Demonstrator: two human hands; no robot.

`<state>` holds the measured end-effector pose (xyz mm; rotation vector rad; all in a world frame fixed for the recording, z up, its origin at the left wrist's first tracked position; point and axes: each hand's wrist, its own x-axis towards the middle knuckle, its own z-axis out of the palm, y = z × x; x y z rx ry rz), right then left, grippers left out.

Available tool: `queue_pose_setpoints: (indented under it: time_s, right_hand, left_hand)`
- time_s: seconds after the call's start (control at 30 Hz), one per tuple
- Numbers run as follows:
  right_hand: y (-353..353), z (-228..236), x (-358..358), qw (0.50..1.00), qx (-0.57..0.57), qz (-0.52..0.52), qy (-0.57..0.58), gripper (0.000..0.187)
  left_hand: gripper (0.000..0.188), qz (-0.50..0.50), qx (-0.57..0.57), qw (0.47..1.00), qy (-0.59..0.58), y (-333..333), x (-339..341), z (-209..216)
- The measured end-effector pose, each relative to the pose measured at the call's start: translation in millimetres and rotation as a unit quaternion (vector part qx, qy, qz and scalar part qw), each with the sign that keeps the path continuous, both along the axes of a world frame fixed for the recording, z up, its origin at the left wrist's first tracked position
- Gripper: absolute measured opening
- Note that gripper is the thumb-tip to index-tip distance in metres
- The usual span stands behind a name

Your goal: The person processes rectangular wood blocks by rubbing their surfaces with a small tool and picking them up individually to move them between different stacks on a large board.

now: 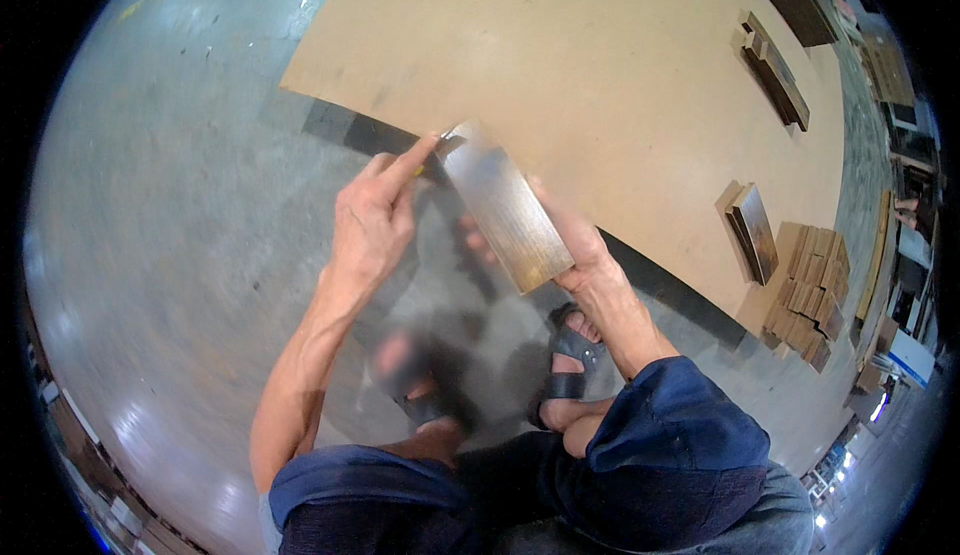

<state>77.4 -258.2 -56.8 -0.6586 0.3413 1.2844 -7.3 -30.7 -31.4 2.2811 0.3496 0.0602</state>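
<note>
My right hand grips a short brown wooden board from its right side, thumb along the edge and fingertips showing beyond the left edge. The board is tilted, its smooth, shiny face turned up. My left hand is closed, with its index finger stretched to the board's far end. A small metallic tip shows at that fingertip and a bit of yellow below the finger; most of what this hand holds is hidden. Both hands are above the near edge of a large tan panel.
On the panel's right part lie a pair of dark brown boards and a short brown block. Beside its near right corner stands a stack of brown wooden pieces. My sandalled feet are on the grey floor below.
</note>
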Motion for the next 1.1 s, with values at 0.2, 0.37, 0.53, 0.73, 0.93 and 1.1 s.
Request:
queue_pose_setpoints:
  time_s: [0.2, 0.37, 0.53, 0.73, 0.93, 1.1]
  right_hand:
    - [-3, -3, 2, 0.998, -0.067, -0.015, -0.017, 0.061]
    - [3, 2, 2, 0.998, -0.048, -0.039, 0.011, 0.058]
    - [2, -9, 8, 0.999, 0.015, 0.017, -0.032, 0.056]
    - [9, 1, 4, 0.997, -0.061, -0.003, -0.045, 0.056]
    - [10, -9, 12, 0.995, 0.038, 0.009, -0.091, 0.055]
    - [9, -2, 12, 0.999, -0.015, -0.021, -0.037, 0.055]
  left_hand:
    - [0.059, -0.092, 0.08, 0.991, -0.05, -32, -28, -1]
    - [0.06, -0.058, 0.029, 0.996, -0.059, -36, -34, 7]
    - [0.062, 0.006, 0.023, 0.999, -0.026, -9, -8, 4]
    - [0.067, -0.115, 0.073, 0.99, -0.023, -49, -48, 8]
    - [0.065, -0.139, -0.052, 0.989, 0.014, -74, -78, 34]
    - [0.048, 0.06, -0.02, 0.997, -0.045, -11, -10, 2]
